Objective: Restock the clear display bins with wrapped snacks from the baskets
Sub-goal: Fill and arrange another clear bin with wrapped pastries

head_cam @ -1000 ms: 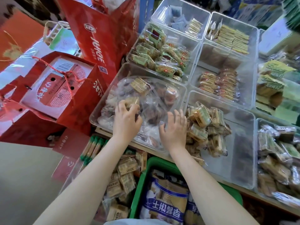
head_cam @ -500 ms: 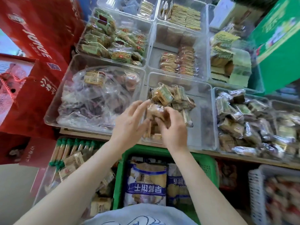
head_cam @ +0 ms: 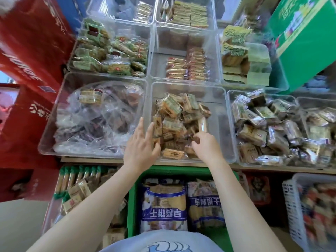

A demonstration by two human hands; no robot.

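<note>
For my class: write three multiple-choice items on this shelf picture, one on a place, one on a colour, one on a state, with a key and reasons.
1. Where are both hands?
A. At the middle front bin
B. In the white basket
C. On the red boxes

2. What colour is the basket below, holding the blue-labelled bags?
A. Red
B. Green
C. Yellow

3. How is the left hand?
A. Gripping a bag
B. Clenched, holding nothing
C. Fingers straight

Key: A, the left hand and right hand meet at the middle front bin; B, the green basket; C, its fingers lie straight against the wrapped snacks.

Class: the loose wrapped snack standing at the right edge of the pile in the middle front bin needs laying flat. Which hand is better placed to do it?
Right. The right hand already touches that wrapped snack, while the left hand, fingers spread, sits at the pile's far left side.
</note>
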